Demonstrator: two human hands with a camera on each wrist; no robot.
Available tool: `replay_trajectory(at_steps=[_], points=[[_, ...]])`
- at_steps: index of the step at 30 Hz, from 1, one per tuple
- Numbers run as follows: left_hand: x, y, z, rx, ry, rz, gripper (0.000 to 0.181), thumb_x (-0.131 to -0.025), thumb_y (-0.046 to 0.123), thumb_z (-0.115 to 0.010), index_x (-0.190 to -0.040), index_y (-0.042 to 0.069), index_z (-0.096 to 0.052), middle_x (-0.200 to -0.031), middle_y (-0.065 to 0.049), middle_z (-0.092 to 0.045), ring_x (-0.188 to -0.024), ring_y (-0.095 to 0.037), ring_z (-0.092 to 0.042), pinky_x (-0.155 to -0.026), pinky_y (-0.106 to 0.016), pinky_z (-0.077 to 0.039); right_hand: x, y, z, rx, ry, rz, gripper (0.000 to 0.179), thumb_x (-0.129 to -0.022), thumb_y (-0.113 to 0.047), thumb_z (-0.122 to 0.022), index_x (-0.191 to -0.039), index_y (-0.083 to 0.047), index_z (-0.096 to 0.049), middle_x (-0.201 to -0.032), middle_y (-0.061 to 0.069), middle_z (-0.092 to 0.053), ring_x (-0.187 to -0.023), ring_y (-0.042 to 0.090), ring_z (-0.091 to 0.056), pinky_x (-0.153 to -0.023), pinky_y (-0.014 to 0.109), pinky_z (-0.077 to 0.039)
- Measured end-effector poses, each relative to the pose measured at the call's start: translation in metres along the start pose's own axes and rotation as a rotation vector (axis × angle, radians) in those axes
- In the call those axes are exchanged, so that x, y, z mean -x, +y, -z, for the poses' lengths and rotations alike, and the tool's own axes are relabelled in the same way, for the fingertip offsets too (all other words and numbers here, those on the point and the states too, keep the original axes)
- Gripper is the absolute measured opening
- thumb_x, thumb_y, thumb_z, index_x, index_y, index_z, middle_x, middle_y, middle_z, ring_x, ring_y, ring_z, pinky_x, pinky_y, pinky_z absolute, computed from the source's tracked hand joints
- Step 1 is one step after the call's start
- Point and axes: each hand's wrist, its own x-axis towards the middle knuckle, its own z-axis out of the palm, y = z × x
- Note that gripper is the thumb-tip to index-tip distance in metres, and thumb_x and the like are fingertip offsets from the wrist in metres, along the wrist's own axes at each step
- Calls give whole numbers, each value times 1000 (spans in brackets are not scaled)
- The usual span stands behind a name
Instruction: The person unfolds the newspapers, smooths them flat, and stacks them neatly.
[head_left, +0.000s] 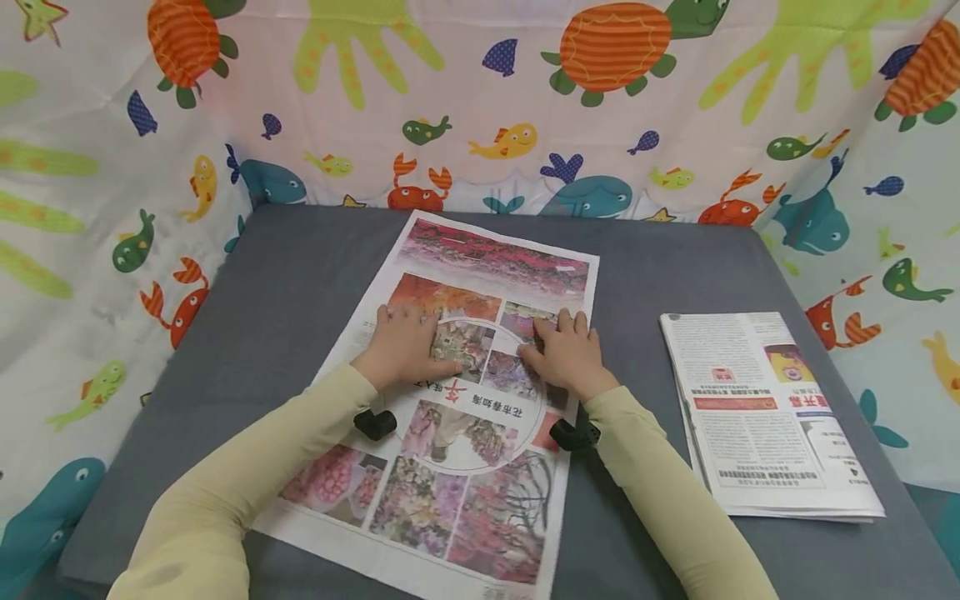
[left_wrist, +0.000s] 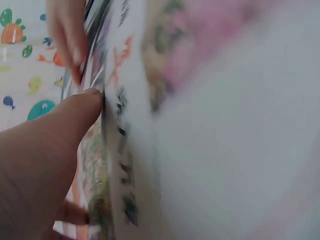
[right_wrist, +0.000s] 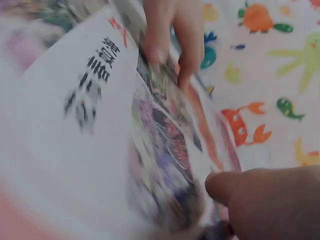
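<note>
Head view: your left hand [head_left: 405, 346] and right hand [head_left: 567, 354] both lie flat, fingers straight, pressing on the middle of a colour newspaper sheet [head_left: 465, 400] spread on the grey tabletop [head_left: 285, 275]; neither grip is closed on anything. The sheet lies slightly tilted, its far edge near the back of the tabletop, its near edge at the front edge. It shows flower photos around a white circle with upside-down Chinese print, red and black characters, too small here to read with certainty. A folded newspaper [head_left: 765, 412] sits well apart to the right, near the right tabletop edge, with a red headline and grey text columns, not legible. Bare tabletop lies open left of the sheet and between sheet and folded paper. A sea-animal cloth [head_left: 525, 100] with turtles, whales, crabs and fish walls the back and sides. Left wrist view, blurred: your left thumb [left_wrist: 75, 115] touches the sheet [left_wrist: 210, 125], and the right hand's fingers [left_wrist: 67, 35] show beyond; dark print unreadable. Right wrist view: your right thumb [right_wrist: 260, 200] rests on the sheet [right_wrist: 75, 150], the left hand's fingers [right_wrist: 172, 35] press further on, black Chinese characters and one red one show, smeared by blur.
</note>
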Motion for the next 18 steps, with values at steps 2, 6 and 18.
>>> replay_trajectory(at_steps=[2, 6, 18], points=[[3, 5, -3, 20, 20, 12, 105, -78, 89, -53, -141, 5, -55, -140, -28, -52, -129, -51, -48, -105, -69, -36, -10, 0, 1, -1, -28, -21, 67, -104, -54, -46, -158, -16, -38, -164, 30, -21, -152, 54, -12, -118, 72, -19], [6, 13, -8, 93, 12, 81, 112, -76, 91, -53, -142, 2, -49, -150, -30, -41, -133, -53, -45, -102, -70, -40, -28, -2, 3, 16, -63, -35, 74, -103, -56, -46, -162, -15, -29, -168, 29, -10, -155, 54, -1, -120, 72, -15], [-16, 2, -8, 172, -10, 178, 122, -77, 89, -56, -162, 7, -23, -164, -28, -24, -144, -58, -32, -106, -75, -37, -30, 4, -6, -33, 46, 103, 69, -105, -45, -48, -162, -9, -29, -167, 31, -15, -154, 53, -12, -121, 69, -18]])
